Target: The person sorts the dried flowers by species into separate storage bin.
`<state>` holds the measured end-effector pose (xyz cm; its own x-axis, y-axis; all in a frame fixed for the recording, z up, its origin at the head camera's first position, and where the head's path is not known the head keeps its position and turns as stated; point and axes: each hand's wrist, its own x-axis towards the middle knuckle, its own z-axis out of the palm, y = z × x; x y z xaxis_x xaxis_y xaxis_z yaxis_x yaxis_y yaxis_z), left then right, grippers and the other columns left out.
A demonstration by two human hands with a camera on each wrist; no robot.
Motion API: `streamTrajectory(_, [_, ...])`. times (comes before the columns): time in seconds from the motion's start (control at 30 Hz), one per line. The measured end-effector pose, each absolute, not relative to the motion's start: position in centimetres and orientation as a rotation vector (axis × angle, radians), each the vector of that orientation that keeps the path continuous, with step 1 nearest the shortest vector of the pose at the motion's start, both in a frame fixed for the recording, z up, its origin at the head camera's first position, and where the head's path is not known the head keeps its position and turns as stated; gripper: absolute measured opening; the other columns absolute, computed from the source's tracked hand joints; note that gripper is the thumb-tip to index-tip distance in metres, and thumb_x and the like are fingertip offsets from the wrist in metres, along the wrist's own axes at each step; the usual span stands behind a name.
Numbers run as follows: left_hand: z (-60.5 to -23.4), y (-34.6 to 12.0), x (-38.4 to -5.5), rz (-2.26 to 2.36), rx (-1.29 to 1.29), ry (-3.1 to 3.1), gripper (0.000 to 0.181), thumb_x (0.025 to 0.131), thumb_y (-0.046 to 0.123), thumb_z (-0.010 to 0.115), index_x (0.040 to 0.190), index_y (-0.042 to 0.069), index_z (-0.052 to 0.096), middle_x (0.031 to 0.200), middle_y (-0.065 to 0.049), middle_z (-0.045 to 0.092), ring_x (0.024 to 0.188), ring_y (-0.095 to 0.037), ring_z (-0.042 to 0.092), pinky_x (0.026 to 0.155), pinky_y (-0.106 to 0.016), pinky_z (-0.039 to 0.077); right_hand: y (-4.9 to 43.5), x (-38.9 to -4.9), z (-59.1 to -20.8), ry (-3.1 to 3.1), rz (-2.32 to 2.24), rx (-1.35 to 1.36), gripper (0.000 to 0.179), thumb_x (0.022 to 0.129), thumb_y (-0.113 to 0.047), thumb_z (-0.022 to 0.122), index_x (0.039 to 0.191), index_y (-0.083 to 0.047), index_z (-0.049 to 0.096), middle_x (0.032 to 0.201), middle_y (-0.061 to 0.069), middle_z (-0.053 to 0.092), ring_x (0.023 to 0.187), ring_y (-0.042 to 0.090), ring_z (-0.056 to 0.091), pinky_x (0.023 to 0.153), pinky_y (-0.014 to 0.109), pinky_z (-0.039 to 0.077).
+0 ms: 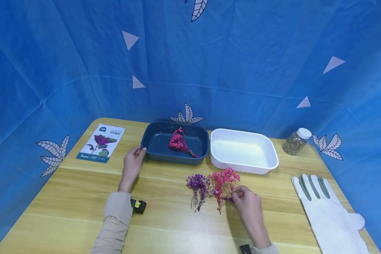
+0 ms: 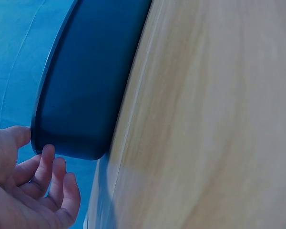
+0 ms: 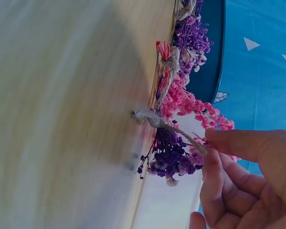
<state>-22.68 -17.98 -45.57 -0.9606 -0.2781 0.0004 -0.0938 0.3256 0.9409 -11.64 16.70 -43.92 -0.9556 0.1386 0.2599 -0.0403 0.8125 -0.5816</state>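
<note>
At the left end of the dark blue tray (image 1: 174, 159), my left hand (image 1: 134, 164) holds the rim with thumb and fingertips. Inside that tray lies a pink dried flower bunch (image 1: 179, 141). My right hand (image 1: 247, 204) pinches the loose end of twine (image 3: 183, 133) between thumb and index finger. This twine is tied round the stems of a purple dried flower bunch (image 3: 169, 152), mostly hidden by the hand in the head view. Just left of it lie another pink bunch (image 1: 218, 181) and more purple flowers (image 1: 198, 181), also tied with twine.
A white tray (image 1: 244, 167) stands right of the dark blue one. Beyond it is a lidded jar (image 1: 294, 143) of dried bits. White and green gloves (image 1: 330, 218) lie at the right edge, a seed packet (image 1: 101, 143) at the back left. Blue cloth (image 1: 190, 63) hangs behind the table.
</note>
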Motion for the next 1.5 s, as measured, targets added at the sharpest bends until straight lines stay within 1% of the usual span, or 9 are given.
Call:
streamTrajectory(0.27, [-45.47,-17.89,-22.63,-1.706,0.340,-2.420,0.049,0.100,0.029,0.049,0.134,-0.007,0.047,0.113,-0.023,0.054,0.108,-0.032,0.054,0.091,-0.040,0.044,17.01,-11.35,-43.86,-2.708,0.865,-0.103,0.006,0.078,-0.002,0.071,0.079,0.003,0.068,0.068,0.011,0.068,0.056,0.019,0.062,0.053,0.029,0.049])
streamTrajectory(0.43, [-45.50,-17.97,-22.66,-1.703,0.339,-2.424,0.049,0.099,0.029,0.049,0.133,-0.006,0.048,0.115,-0.024,0.055,0.111,-0.034,0.054,0.094,-0.043,0.044,17.14,-11.20,-43.81,-2.733,0.809,-0.103,0.004,0.076,0.000,0.070,0.077,0.002,0.068,0.066,0.009,0.068,0.056,0.020,0.062,0.059,0.036,0.050])
streamTrajectory(0.6, [-45.56,-18.05,-22.65,-1.692,0.337,-2.432,0.050,0.099,0.030,0.050,0.133,-0.006,0.048,0.116,-0.025,0.055,0.112,-0.035,0.054,0.095,-0.044,0.043,17.30,-11.07,-43.83,-2.719,0.735,-0.095,0.004,0.075,0.000,0.070,0.076,0.002,0.068,0.066,0.010,0.068,0.055,0.021,0.062,0.059,0.038,0.049])
streamTrajectory(0.77, [-45.57,-18.10,-22.66,-1.698,0.337,-2.431,0.050,0.099,0.030,0.049,0.134,-0.006,0.047,0.117,-0.025,0.055,0.113,-0.035,0.053,0.096,-0.044,0.043,17.30,-10.99,-43.74,-2.648,0.745,-0.045,0.005,0.075,0.003,0.071,0.078,0.004,0.068,0.067,0.012,0.068,0.054,0.021,0.062,0.053,0.032,0.050])
streamTrajectory(0.9, [-45.57,-18.14,-22.67,-1.703,0.338,-2.431,0.050,0.099,0.030,0.049,0.134,-0.006,0.047,0.117,-0.025,0.055,0.112,-0.034,0.053,0.096,-0.044,0.043,17.17,-10.98,-43.48,-2.631,0.846,-0.047,0.005,0.078,0.004,0.070,0.082,0.005,0.068,0.071,0.016,0.068,0.059,0.024,0.066,0.051,0.026,0.052])
streamTrajectory(1.0, [-45.55,-18.14,-22.66,-1.704,0.338,-2.430,0.050,0.099,0.030,0.049,0.134,-0.007,0.046,0.117,-0.026,0.055,0.112,-0.034,0.053,0.095,-0.044,0.043,17.07,-11.00,-43.31,-2.638,0.914,-0.084,0.005,0.080,0.002,0.070,0.084,0.005,0.068,0.073,0.016,0.069,0.062,0.024,0.067,0.051,0.022,0.052])
streamTrajectory(1.13, [-45.53,-18.12,-22.66,-1.708,0.335,-2.424,0.050,0.099,0.029,0.049,0.134,-0.007,0.046,0.117,-0.026,0.055,0.112,-0.035,0.053,0.095,-0.044,0.043,17.09,-11.12,-43.30,-2.646,0.901,-0.086,0.005,0.080,0.001,0.070,0.084,0.005,0.068,0.073,0.017,0.069,0.059,0.023,0.066,0.048,0.020,0.049])
streamTrajectory(1.37, [-45.44,-18.04,-22.65,-1.697,0.334,-2.430,0.050,0.099,0.028,0.049,0.134,-0.007,0.046,0.116,-0.025,0.054,0.112,-0.035,0.053,0.093,-0.044,0.044,17.55,-11.29,-43.81,-2.694,0.683,-0.094,0.004,0.076,0.002,0.070,0.078,0.005,0.068,0.066,0.013,0.068,0.053,0.023,0.061,0.058,0.039,0.049])
streamTrajectory(1.5, [-45.48,-18.04,-22.68,-1.700,0.335,-2.424,0.049,0.099,0.028,0.049,0.134,-0.007,0.047,0.116,-0.025,0.054,0.111,-0.034,0.053,0.093,-0.043,0.044,17.69,-11.30,-43.83,-2.775,0.668,-0.133,0.003,0.076,-0.001,0.069,0.077,0.002,0.069,0.066,0.011,0.068,0.054,0.023,0.061,0.064,0.045,0.046])
